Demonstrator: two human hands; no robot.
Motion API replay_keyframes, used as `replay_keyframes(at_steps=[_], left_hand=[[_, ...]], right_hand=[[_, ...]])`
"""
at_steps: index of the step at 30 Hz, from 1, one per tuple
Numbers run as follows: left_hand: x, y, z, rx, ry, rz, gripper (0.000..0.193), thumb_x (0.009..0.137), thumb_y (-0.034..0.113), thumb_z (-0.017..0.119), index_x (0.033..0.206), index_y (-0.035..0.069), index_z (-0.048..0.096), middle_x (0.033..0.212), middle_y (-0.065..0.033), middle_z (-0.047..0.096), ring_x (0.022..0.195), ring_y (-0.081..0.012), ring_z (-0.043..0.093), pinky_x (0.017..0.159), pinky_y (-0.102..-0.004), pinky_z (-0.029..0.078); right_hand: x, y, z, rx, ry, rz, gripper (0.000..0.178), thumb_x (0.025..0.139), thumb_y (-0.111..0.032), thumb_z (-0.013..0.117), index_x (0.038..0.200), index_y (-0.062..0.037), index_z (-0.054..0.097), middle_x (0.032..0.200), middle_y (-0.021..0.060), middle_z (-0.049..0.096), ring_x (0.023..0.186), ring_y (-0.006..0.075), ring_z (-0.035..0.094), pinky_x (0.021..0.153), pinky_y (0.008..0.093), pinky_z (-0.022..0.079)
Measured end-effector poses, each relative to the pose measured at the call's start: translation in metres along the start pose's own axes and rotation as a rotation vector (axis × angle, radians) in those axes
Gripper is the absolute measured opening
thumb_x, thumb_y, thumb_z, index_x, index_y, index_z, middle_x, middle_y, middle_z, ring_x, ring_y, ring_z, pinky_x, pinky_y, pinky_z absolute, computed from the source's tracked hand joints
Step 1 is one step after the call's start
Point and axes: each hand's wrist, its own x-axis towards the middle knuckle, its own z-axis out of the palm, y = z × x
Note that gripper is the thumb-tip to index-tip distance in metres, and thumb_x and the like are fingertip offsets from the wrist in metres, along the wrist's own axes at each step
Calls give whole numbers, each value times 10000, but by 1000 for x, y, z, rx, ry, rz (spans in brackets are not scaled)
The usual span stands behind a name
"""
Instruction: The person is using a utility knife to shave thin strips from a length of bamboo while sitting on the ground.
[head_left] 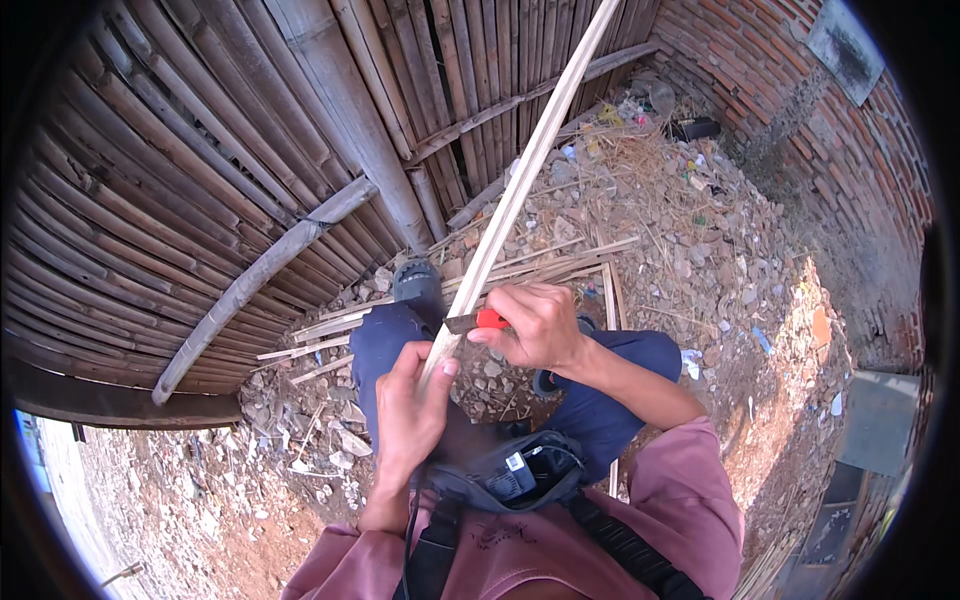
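A long pale strip of split wood or bamboo [514,200] slants from between my legs up past the top edge of the picture. Near its lower end my left hand [410,415] is closed around it, thumb on top. My right hand [541,326] grips a red-handled knife [491,319]. Its dark blade lies against the strip, just above my left fingers. Part of the handle is hidden inside my right hand.
Several cut strips [560,265] lie on the rubble ground [700,270] beyond my knees. A bamboo slat wall [150,200] rises on the left, and a brick wall [860,150] on the right. An open black waist bag [545,470] sits at my lap.
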Motion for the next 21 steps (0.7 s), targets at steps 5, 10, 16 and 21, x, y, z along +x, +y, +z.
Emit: replay_keyframes(at_steps=[5,10,16,21], left_hand=[[-2,5,1,71,-7,38,139,1038,118,703,1092,-8,681,712,-70,676,630,-98,590,587,-308,470],[-1,8,0,111,4,66,146,1040,132,704,1085,-4,678,692,-88,668,603,-138,618,580,-328,478],[-4,9,-2,159,19,75,143,1037,133,702,1083,1,673,692,-108,667,585,-174,630,579,-338,479],[-9,11,-5,181,35,81,150,1034,133,703,1088,-2,671,718,-135,687,603,-209,663,603,-348,502]], right_hand=[[0,2,-3,-66,24,-19,531,960,-575,715,829,-71,611,671,71,604,582,270,667,546,391,510],[4,5,-5,-144,61,-36,536,960,-588,708,808,-84,606,661,56,584,572,258,652,538,388,498],[9,15,-9,-212,120,-12,549,970,-606,685,785,-99,585,660,46,574,564,245,638,522,377,481],[16,16,-14,-225,136,0,617,1009,-635,611,743,-82,550,653,73,571,554,289,627,513,400,467]])
